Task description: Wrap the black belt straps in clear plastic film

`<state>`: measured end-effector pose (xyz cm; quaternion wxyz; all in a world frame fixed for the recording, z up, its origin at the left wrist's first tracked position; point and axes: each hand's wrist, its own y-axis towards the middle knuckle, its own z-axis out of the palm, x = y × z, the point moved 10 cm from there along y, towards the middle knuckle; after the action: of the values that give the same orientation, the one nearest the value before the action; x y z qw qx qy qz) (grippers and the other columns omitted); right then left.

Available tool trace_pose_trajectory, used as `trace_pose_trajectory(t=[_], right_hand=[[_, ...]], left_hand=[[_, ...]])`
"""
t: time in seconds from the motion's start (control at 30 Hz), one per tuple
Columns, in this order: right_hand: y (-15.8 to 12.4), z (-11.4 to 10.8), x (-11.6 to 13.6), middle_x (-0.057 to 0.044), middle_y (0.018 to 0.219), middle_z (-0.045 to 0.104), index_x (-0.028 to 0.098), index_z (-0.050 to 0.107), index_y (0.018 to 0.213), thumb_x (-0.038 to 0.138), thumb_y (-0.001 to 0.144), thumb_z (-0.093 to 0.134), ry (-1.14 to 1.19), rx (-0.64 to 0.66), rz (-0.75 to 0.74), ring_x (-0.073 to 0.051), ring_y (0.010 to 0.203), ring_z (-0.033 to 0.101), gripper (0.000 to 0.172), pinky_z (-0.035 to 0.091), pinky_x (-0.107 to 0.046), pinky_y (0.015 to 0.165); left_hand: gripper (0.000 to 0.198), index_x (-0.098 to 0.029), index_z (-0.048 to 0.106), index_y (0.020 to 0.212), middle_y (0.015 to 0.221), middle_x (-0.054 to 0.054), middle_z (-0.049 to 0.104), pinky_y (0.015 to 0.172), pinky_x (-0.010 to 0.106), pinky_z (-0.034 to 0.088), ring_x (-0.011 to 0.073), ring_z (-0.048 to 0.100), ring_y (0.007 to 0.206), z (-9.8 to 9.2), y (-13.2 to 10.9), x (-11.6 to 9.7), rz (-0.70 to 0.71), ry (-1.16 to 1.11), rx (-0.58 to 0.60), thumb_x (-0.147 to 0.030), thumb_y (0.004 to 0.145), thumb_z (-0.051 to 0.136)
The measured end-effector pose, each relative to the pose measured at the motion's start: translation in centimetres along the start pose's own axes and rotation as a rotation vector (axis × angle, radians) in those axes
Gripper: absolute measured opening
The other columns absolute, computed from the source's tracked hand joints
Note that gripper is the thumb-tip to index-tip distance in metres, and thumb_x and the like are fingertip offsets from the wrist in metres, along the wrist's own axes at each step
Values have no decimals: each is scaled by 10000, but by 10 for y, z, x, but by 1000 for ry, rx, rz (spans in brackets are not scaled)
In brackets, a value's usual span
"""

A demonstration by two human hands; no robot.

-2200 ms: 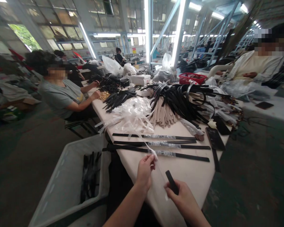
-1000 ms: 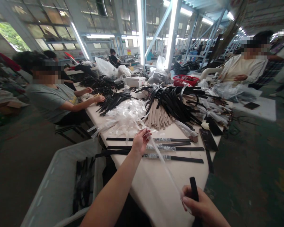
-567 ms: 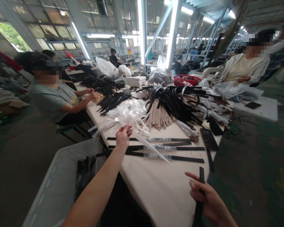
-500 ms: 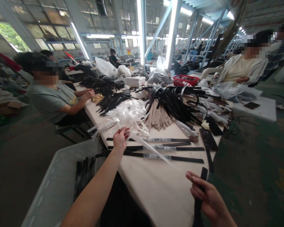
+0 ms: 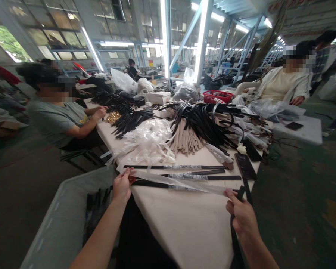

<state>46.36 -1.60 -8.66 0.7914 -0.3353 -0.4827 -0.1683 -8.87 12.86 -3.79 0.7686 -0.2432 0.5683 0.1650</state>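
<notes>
With 12 o'clock taken as straight ahead, a clear plastic strip (image 5: 179,182) is held taut at 12 o'clock, just above a white-covered table (image 5: 190,228). Its left end is pinched in the clenched left hand (image 5: 122,185) at 11 o'clock. Its right end is gripped at 2 o'clock by the right hand (image 5: 240,213), which is also closed around a black strap (image 5: 234,239) hanging below it. Three black straps with plastic-wrapped middles (image 5: 179,167) are laid just beyond the strip. A heap of clear plastic strips (image 5: 145,144) is placed further off at 12 o'clock. A grey bin (image 5: 58,224) holding black straps (image 5: 94,213) is seen at 8 o'clock. Seated co-workers are seen at 10 o'clock (image 5: 56,112) and 2 o'clock (image 5: 282,84).
</notes>
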Motion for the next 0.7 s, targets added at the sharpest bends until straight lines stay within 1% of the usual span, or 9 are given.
trace_pose_trajectory(t=[0.07, 0.13, 0.23, 0.33, 0.4, 0.47, 0.53, 0.6, 0.7], right_hand=[[6, -2, 3, -65, 662, 713, 118, 664, 841, 452, 501, 939, -43, -9, -5, -7, 370, 240, 550, 162, -194, 335], [11, -4, 5, -74, 625, 707, 105, 676, 852, 463, 485, 941, -95, -8, -4, -7, 369, 228, 577, 147, -193, 340], [14, 2, 8, -80, 621, 701, 84, 698, 890, 485, 475, 937, -201, 58, 28, -8, 375, 233, 625, 145, -189, 348], [11, 11, 10, -57, 605, 674, 78, 707, 909, 509, 488, 924, -282, 129, 56, -16, 385, 256, 640, 154, -187, 361], [9, 17, 11, -26, 579, 638, 87, 702, 878, 519, 493, 917, -290, 153, 62, -18, 388, 256, 617, 161, -187, 368], [8, 22, 11, 10, 539, 589, 101, 686, 832, 524, 494, 914, -286, 171, 69, -18, 382, 243, 587, 157, -189, 369], [7, 27, 7, 53, 475, 503, 111, 664, 769, 527, 505, 911, -282, 196, 88, -19, 379, 226, 551, 150, -187, 371], [6, 34, 1, 74, 452, 445, 118, 642, 724, 524, 529, 908, -261, 230, 109, -18, 386, 221, 523, 150, -184, 375], [5, 41, -5, 43, 547, 527, 118, 636, 760, 502, 557, 911, -163, 256, 126, -8, 403, 220, 514, 153, -185, 375]], left_hand=[[419, -125, 725, 894, 753, 26, 708, 473, 219, 474, 98, 575, 526, -19, 3, 2, 6, 19, -40, -418, 618, 840], [433, -130, 724, 898, 756, 27, 710, 464, 215, 459, 103, 576, 531, -35, 8, -1, 39, 59, -57, -448, 624, 829], [485, -121, 726, 916, 670, 13, 677, 438, 212, 419, 113, 559, 505, -48, 21, -14, 151, 186, -38, -519, 649, 800], [518, -112, 716, 895, 560, -23, 601, 407, 209, 366, 98, 486, 434, -57, 40, -28, 228, 309, -23, -567, 656, 786], [509, -120, 696, 847, 538, -36, 574, 398, 207, 341, 88, 454, 414, -58, 54, -32, 220, 353, 25, -574, 640, 796], [501, -131, 671, 796, 534, -35, 570, 397, 210, 330, 88, 449, 408, -53, 65, -33, 198, 415, 108, -582, 622, 803], [513, -137, 654, 755, 534, -22, 578, 400, 219, 332, 94, 454, 407, -49, 74, -34, 181, 491, 178, -605, 604, 800], [531, -137, 648, 744, 543, -10, 590, 416, 230, 350, 102, 466, 420, -46, 83, -35, 179, 528, 216, -621, 587, 798], [545, -139, 647, 780, 573, -9, 597, 456, 240, 385, 109, 487, 459, -40, 101, -41, 183, 536, 232, -627, 584, 788]])
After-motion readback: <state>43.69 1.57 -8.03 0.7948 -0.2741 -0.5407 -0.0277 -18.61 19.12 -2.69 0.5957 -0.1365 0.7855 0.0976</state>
